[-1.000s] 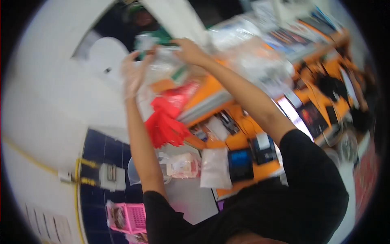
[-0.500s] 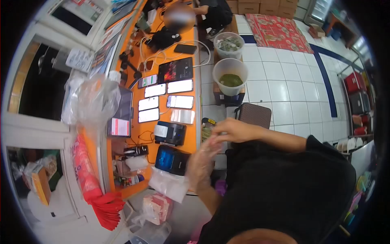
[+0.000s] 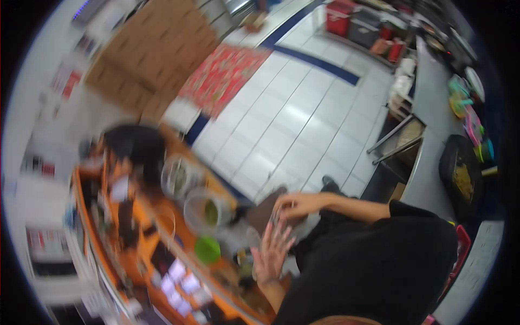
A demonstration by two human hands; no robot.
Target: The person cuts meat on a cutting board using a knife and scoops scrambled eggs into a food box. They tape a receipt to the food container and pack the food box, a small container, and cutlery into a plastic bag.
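Observation:
My left hand (image 3: 271, 254) is raised near the orange counter with its fingers spread, and I see nothing gripped in it. Just above it, my right hand (image 3: 295, 207) has its fingers bent and pinched together. A thin clear plastic glove (image 3: 275, 218) seems to hang from those fingertips, close to the left fingers; motion blur hides its outline. Whether some of the film still covers the left hand cannot be told.
The orange counter (image 3: 142, 208) holds several lit phones (image 3: 174, 272). Beside it stand a tub with green contents (image 3: 210, 211), another tub (image 3: 181, 176) and a green round item (image 3: 207, 249). A person in black (image 3: 135, 146) leans there. A metal worktop (image 3: 433, 114) runs along the right.
The view has swung right, toward the floor and worktop. My left hand, earlier wrapped in clear plastic, now has its fingers spread, while the right hand has drawn up from it.

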